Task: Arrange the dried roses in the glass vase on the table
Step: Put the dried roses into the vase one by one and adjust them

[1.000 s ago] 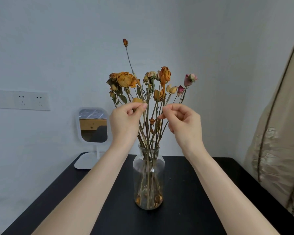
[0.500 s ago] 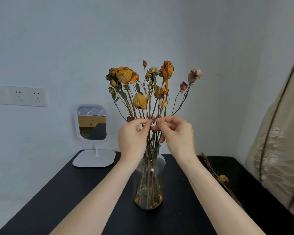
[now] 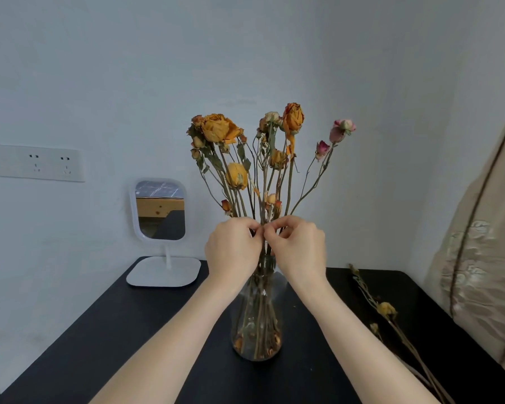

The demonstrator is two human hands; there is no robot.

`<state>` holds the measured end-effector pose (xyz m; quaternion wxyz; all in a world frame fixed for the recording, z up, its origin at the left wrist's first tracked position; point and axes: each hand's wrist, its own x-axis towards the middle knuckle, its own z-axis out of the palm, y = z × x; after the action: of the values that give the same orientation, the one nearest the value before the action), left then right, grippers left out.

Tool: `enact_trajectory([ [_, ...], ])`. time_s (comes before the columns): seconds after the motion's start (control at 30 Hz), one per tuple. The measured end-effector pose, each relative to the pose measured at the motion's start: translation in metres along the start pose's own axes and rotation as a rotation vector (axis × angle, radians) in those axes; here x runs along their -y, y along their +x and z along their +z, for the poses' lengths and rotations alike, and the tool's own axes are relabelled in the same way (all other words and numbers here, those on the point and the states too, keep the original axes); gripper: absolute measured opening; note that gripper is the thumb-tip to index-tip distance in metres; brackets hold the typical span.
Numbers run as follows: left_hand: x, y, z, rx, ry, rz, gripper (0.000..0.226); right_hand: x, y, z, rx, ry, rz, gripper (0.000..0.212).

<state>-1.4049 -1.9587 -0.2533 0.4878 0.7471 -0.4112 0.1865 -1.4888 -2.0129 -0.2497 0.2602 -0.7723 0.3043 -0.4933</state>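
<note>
Black counter (image 3: 129, 345): same spot, nothing shifted on it. Dried roses (image 3: 219, 128): in vase, stems fanning up and out. Tall single bud that stood high above bunch a second ago now sunk level with rest. Glass vase (image 3: 257, 330): upright, centre of counter. Left hand (image 3: 232, 249), right hand (image 3: 299, 246): dropped from mid-stem to just above vase neck, drawn together, each pinching stems at bunch centre. Reads as height evened, bunch being gathered. Loose stems (image 3: 387, 309): lying right, well apart from vase, probably still to go in.
</note>
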Motion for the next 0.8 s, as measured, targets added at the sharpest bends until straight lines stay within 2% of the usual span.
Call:
enact_trajectory([
  [0.27, 0.009, -0.012, 0.000, 0.142, 0.060, 0.043, 0.020, -0.011, -0.008, 0.003, 0.043, -0.104, 0.020, 0.007],
  [0.47, 0.020, -0.040, -0.004, -0.006, -0.041, 0.047, 0.018, -0.017, -0.013, 0.005, 0.098, -0.148, 0.000, 0.013],
  [0.63, 0.032, -0.061, 0.001, -0.008, -0.137, -0.058, 0.020, -0.017, -0.013, 0.004, 0.148, -0.176, 0.004, 0.018],
  [0.8, 0.036, -0.079, 0.007, 0.012, -0.179, -0.051, 0.023, -0.017, -0.017, -0.003, 0.144, -0.162, -0.014, 0.018],
])
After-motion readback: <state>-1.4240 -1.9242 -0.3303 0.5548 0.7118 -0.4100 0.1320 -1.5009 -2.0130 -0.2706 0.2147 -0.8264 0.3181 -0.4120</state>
